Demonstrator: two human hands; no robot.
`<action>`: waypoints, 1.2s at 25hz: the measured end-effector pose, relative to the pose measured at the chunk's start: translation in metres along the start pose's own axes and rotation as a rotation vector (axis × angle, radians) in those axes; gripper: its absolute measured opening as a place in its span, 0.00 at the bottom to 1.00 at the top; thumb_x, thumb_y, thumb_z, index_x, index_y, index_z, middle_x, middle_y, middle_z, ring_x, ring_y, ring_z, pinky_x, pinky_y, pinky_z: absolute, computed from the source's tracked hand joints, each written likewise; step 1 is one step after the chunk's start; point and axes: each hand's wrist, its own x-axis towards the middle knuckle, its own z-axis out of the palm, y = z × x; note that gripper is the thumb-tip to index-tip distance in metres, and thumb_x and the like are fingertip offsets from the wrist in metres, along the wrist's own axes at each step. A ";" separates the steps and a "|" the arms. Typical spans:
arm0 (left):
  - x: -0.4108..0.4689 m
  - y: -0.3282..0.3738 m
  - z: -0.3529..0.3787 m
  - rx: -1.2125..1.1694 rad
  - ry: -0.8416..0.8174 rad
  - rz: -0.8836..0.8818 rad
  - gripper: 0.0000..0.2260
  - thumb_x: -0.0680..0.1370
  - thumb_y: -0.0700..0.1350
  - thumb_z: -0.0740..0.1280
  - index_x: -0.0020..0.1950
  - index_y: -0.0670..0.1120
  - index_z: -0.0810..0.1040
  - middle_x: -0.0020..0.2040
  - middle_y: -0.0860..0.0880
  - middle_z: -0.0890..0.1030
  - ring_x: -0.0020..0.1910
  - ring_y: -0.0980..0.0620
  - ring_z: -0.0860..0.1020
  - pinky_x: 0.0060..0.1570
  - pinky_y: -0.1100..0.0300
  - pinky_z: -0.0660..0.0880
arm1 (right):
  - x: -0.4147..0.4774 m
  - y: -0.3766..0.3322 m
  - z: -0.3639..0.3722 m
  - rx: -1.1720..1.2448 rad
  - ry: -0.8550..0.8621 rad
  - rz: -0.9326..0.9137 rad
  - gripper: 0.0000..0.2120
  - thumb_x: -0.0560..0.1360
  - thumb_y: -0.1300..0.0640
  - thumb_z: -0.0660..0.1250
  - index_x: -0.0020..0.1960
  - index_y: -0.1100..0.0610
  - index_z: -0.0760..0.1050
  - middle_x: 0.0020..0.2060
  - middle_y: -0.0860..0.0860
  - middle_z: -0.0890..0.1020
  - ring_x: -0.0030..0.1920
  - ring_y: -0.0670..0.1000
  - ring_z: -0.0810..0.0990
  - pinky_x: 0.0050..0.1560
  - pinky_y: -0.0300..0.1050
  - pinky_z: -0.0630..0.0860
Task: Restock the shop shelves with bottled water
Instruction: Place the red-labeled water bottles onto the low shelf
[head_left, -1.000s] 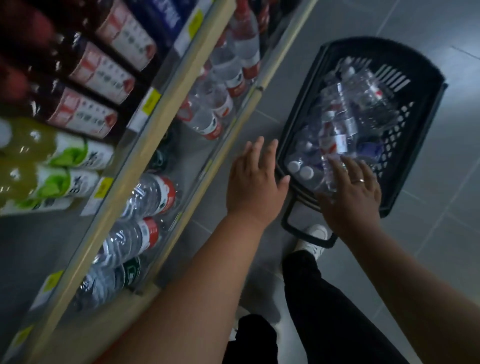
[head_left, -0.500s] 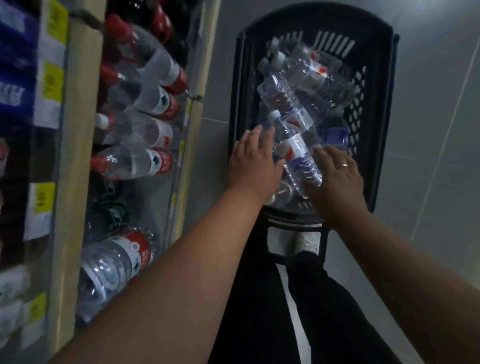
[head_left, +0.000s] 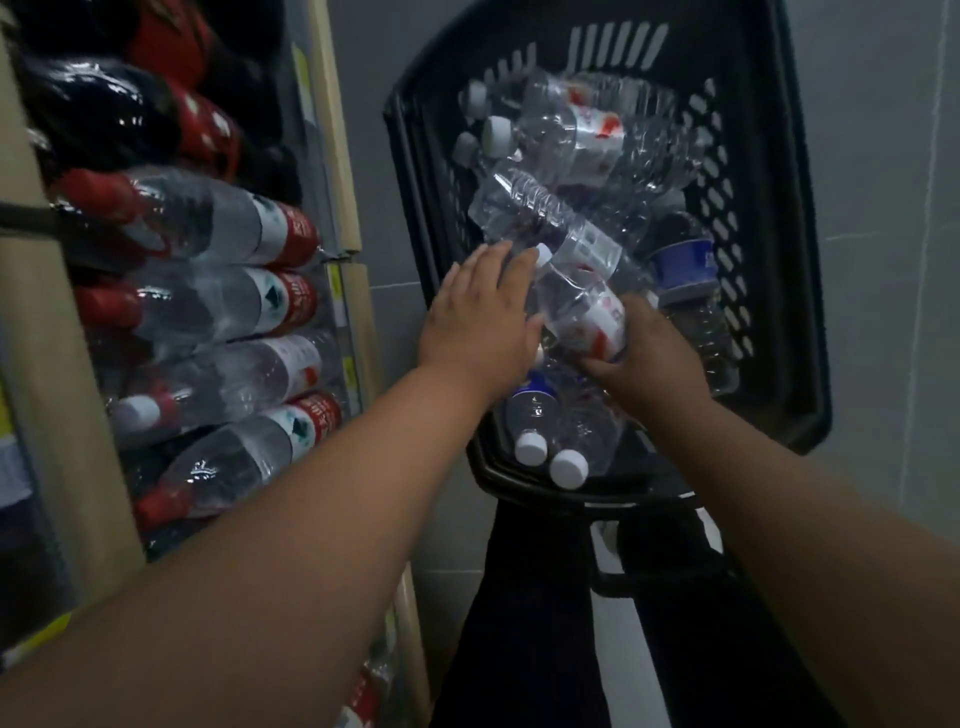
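1. Right hand (head_left: 649, 353) grips a water bottle (head_left: 582, 306) over the basket (head_left: 779, 260), cap toward 11 o'clock.
2. Left hand (head_left: 480, 317) lies open against it; steady the neck.
3. Carry toward the shelf (head_left: 343, 171) at 9 o'clock.

The right hand (head_left: 652, 358) gripped a clear plastic water bottle (head_left: 582, 306) above the black plastic basket (head_left: 779, 260); the left hand (head_left: 480, 317) lay flat beside it.

Black slotted basket (head_left: 769, 218), clear ribbed water bottles (head_left: 540, 208) with white caps (head_left: 569, 468), red-and-white label on held bottle (head_left: 587, 312), blue label (head_left: 683, 265), red-labelled shelf bottles (head_left: 218, 228), grey tiled floor (head_left: 883, 156), beige shelf edge (head_left: 337, 156).
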 end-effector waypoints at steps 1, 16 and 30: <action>0.010 0.003 -0.005 0.027 0.004 0.035 0.28 0.81 0.50 0.61 0.78 0.48 0.55 0.79 0.46 0.56 0.78 0.46 0.54 0.76 0.53 0.47 | -0.006 0.004 -0.005 0.066 0.029 0.041 0.31 0.65 0.39 0.75 0.61 0.51 0.69 0.51 0.50 0.80 0.48 0.52 0.78 0.46 0.49 0.76; 0.109 0.046 0.008 0.686 -0.169 0.195 0.29 0.75 0.51 0.70 0.71 0.45 0.62 0.69 0.42 0.69 0.69 0.40 0.66 0.68 0.45 0.61 | -0.032 0.025 -0.015 0.610 0.138 0.286 0.27 0.66 0.44 0.76 0.59 0.50 0.68 0.45 0.44 0.79 0.48 0.49 0.80 0.55 0.53 0.78; -0.020 0.055 -0.008 -1.218 -0.055 -0.490 0.24 0.67 0.52 0.78 0.59 0.46 0.77 0.52 0.48 0.84 0.51 0.48 0.83 0.55 0.50 0.78 | -0.089 0.020 -0.077 0.905 -0.030 0.230 0.23 0.67 0.47 0.76 0.58 0.50 0.73 0.49 0.49 0.82 0.49 0.50 0.83 0.55 0.54 0.80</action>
